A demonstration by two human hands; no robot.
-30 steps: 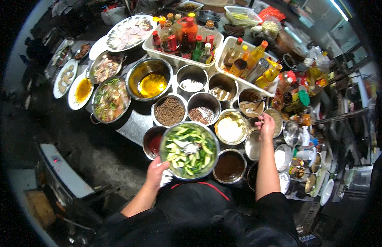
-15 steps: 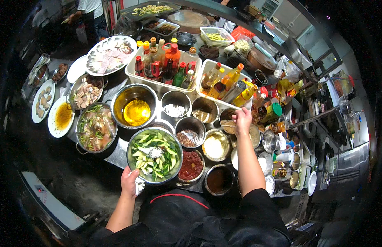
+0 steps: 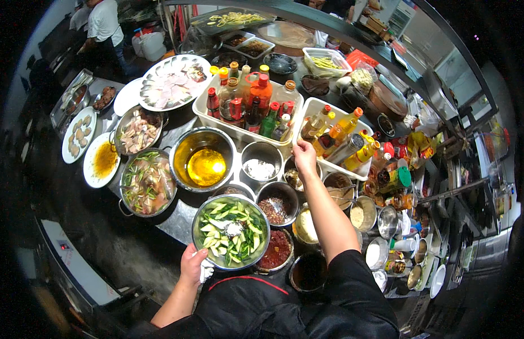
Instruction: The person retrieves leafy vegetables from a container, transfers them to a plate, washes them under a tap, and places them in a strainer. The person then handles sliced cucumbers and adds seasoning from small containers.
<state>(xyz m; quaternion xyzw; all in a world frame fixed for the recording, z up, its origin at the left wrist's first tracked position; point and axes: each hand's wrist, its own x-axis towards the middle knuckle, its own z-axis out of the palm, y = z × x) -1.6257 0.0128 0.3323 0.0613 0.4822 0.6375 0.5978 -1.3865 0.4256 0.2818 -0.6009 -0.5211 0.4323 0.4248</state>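
My left hand grips the rim of a metal bowl at its lower left, with a crumpled white cloth under the fingers. Cut green vegetables fill the bowl, topped with white and dark seasoning. Stretched out past the near pots, my right hand has its fingers pinched together above a metal pot of pale brown contents. Whatever it holds, if anything, is hidden. Beside it stand a pot of white powder, a pot of reddish flakes and a bin of bottles.
A pot of yellow oil stands left of the seasonings, beside a pot of meat and green stalks. Red paste and a dark-filled pot lie near my body. Another bottle bin stands behind. A person is at far left.
My right hand has moved left, from over one seasoning pot to another by the bottle bin's corner. The left hand keeps hold of the bowl. The whole view has shifted.
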